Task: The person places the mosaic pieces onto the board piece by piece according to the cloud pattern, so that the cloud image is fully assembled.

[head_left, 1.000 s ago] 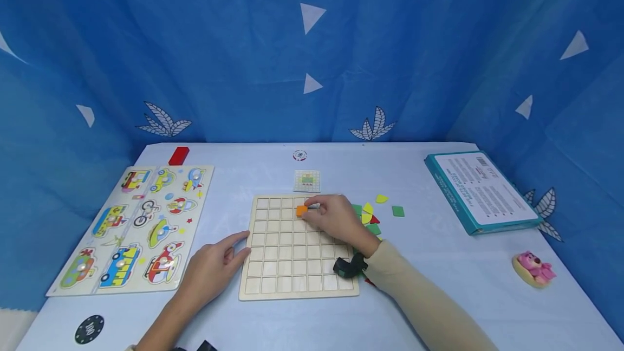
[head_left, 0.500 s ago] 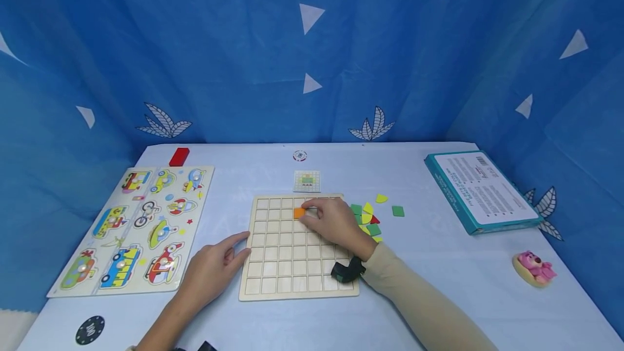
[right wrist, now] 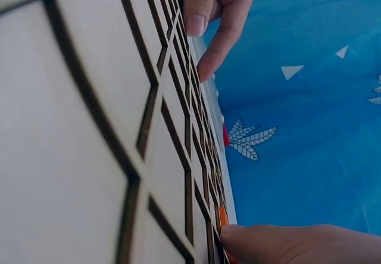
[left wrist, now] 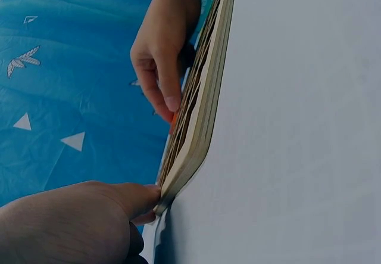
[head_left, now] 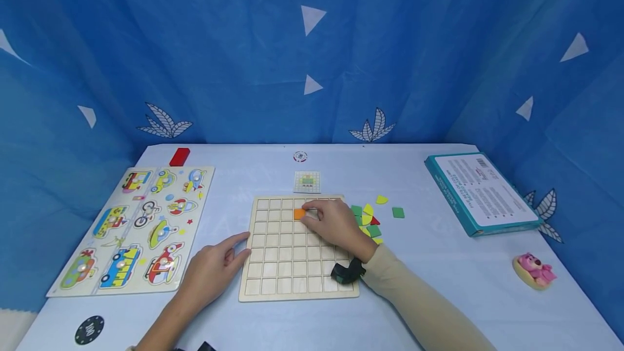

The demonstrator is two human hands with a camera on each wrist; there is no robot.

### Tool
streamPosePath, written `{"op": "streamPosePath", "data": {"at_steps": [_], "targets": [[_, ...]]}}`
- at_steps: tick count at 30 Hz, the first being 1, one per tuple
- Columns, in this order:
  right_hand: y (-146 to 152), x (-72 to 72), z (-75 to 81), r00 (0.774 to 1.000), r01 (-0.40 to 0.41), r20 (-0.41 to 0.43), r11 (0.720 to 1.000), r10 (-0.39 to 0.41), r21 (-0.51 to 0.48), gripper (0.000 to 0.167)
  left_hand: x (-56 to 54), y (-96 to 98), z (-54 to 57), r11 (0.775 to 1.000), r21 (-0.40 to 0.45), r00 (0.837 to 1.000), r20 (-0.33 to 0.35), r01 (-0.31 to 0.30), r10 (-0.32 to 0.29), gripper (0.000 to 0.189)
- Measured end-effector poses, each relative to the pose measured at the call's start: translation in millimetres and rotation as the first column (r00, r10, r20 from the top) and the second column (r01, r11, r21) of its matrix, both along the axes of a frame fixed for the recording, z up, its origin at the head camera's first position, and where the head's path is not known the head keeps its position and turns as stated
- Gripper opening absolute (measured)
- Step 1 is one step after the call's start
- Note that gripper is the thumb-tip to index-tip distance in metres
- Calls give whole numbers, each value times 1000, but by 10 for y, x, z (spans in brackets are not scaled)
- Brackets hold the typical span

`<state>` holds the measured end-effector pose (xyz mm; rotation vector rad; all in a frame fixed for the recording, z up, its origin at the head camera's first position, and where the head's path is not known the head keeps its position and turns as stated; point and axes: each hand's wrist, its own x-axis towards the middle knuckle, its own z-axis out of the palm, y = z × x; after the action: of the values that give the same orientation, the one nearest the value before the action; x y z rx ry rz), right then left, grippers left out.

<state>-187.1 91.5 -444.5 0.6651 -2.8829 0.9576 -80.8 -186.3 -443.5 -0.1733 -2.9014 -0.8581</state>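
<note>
The orange tile (head_left: 298,214) is small and looks square, so it has no long axis to speak of, and from where I stand it lies just left of the right hand (head_left: 336,223), which pinches its right side between thumb and index finger. It sits over the grid board (head_left: 269,270), in the second row from the far edge and the middle column, with its sides roughly in line with the grooves around it; whether it is fully down in its cell I cannot tell. The right hand comes at it from the near right, and its wrist and the black wrist camera (head_left: 348,272) hang over the right part of the board. The left hand (head_left: 212,270) is well apart from the tile, its thumb and index finger spread, both tips touching the board's left edge. To the left of the tile and nearer the person the cells are bare, while the far rim is just one row away. Past that rim stands a strip of bare table (head_left: 273,177) and a small pattern card (head_left: 307,182). On the right there is less room: loose green, yellow and red pieces (head_left: 366,219) lie close along the board's edge, partly behind the right hand and wrist.
</note>
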Motion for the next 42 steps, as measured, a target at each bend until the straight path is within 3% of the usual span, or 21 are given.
{"op": "streamPosePath", "data": {"at_steps": [9,17,23,31,36,42], "targets": [[78,-41,95,1000,5,29,996,-3,-88,30,-20,-7,-2,1000,-1,1000,0,3,-3,37],[508,-46,389,993,108,-40,991,-111,-79,26,-45,26,2,1000,-15,1000,-19,21,-22,37],[931,-37,490,975,209,-64,975,-214,-81,24,-53,23,10,1000,-19,1000,-24,20,-20,37],[1394,-50,363,923,382,-42,924,-382,-1,24,-46,1,-4,1000,-4,1000,-6,12,-12,37],[1530,-69,243,916,399,8,914,-400,75,27,-11,-10,-11,1000,-6,1000,-8,-1,1,37],[1530,-62,210,907,410,36,899,-420,153,30,1,-5,-5,1000,-13,1000,-17,0,0,37]]}}
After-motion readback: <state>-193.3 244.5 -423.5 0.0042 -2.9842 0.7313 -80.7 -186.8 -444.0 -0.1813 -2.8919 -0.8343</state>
